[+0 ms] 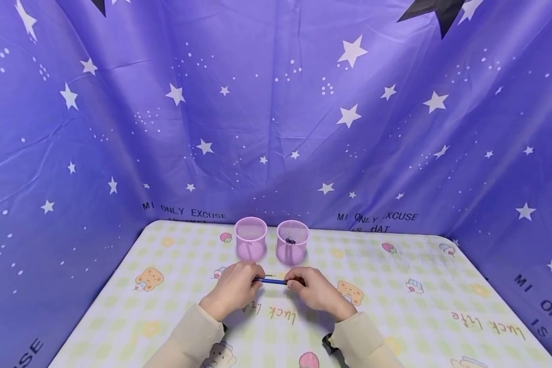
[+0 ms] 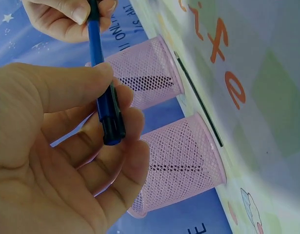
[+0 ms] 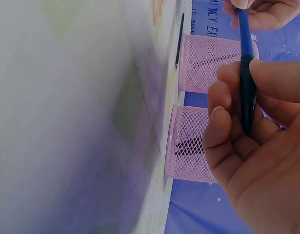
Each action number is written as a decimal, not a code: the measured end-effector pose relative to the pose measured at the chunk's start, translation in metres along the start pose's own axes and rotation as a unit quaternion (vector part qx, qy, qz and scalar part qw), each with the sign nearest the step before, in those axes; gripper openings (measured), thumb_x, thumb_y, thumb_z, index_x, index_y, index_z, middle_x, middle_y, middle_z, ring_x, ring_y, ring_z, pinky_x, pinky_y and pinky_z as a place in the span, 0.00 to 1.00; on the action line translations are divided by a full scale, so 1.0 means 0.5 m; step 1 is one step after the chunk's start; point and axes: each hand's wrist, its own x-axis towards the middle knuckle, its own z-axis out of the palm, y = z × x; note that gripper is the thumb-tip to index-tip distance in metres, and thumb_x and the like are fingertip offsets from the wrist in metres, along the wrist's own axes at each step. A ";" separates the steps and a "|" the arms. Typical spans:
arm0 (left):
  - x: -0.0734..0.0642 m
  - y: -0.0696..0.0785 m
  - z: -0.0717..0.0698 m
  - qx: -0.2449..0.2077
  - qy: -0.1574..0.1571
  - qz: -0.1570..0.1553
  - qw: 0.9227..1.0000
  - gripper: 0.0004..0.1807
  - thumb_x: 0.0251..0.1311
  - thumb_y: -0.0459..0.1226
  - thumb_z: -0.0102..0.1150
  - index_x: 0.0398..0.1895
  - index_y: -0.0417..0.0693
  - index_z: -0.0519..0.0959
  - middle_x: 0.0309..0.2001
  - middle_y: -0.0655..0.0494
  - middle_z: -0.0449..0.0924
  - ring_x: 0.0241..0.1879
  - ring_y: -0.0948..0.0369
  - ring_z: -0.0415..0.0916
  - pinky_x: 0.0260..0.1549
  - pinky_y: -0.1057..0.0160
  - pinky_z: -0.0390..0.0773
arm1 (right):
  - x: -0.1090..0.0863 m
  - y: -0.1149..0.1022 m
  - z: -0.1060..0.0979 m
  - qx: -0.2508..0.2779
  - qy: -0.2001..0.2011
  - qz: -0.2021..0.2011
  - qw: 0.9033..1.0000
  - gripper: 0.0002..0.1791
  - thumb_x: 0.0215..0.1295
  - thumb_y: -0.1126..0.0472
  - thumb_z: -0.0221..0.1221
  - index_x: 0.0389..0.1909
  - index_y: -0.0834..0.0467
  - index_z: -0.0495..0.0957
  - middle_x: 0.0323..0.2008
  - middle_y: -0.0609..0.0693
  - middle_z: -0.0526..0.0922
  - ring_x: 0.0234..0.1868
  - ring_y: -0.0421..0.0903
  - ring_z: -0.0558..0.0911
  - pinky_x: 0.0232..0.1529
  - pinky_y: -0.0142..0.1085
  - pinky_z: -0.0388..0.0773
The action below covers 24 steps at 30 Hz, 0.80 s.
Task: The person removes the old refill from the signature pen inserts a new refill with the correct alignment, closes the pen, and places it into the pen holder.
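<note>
A blue ballpoint pen (image 1: 274,281) is held level between both hands above the table. My left hand (image 1: 236,286) pinches its push-button and clip end between thumb and fingers. At the other end, my right hand (image 1: 315,289) grips the black ribbed section, and the dark tapered tip (image 3: 248,109) points into that palm. A thin dark pen refill (image 2: 198,99) lies on the tabletop just beyond the pen, in front of the cups.
Two pink mesh pen cups stand side by side behind the hands. The right cup (image 1: 291,254) has small dark pieces inside; the left cup (image 1: 250,251) is nearest my left hand. A patterned cloth covers the table (image 1: 188,286), and a starry blue curtain (image 1: 267,102) closes the back.
</note>
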 end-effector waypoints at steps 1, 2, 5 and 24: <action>0.000 0.000 -0.001 0.000 0.000 0.000 1.000 0.06 0.50 0.33 0.68 0.30 0.52 0.84 0.30 0.63 0.79 0.31 0.65 0.76 0.32 0.61 0.77 | 0.000 0.000 0.000 -0.001 0.000 0.000 1.000 0.06 0.68 0.64 0.55 0.36 0.55 0.81 0.26 0.41 0.76 0.25 0.38 0.71 0.27 0.33 0.70; -0.001 -0.001 -0.001 -0.001 -0.001 0.000 1.000 0.06 0.50 0.32 0.68 0.30 0.52 0.84 0.30 0.63 0.79 0.31 0.65 0.76 0.31 0.61 0.77 | -0.001 0.000 0.000 -0.003 0.000 0.000 1.000 0.06 0.68 0.64 0.55 0.36 0.55 0.81 0.26 0.41 0.76 0.25 0.38 0.71 0.27 0.33 0.70; -0.001 -0.003 -0.004 0.001 -0.002 -0.002 1.000 0.06 0.50 0.32 0.68 0.30 0.52 0.84 0.30 0.63 0.80 0.31 0.65 0.77 0.32 0.61 0.77 | -0.001 -0.001 -0.001 -0.007 0.001 -0.002 1.000 0.07 0.68 0.64 0.55 0.36 0.55 0.81 0.26 0.41 0.76 0.25 0.37 0.71 0.27 0.33 0.70; 0.000 0.002 0.000 0.014 0.014 0.016 1.000 0.06 0.50 0.32 0.68 0.30 0.52 0.84 0.30 0.62 0.80 0.31 0.63 0.78 0.32 0.61 0.77 | 0.001 -0.007 0.002 -0.019 0.031 0.000 0.999 0.06 0.62 0.64 0.61 0.39 0.56 0.82 0.33 0.42 0.81 0.34 0.38 0.77 0.39 0.36 0.76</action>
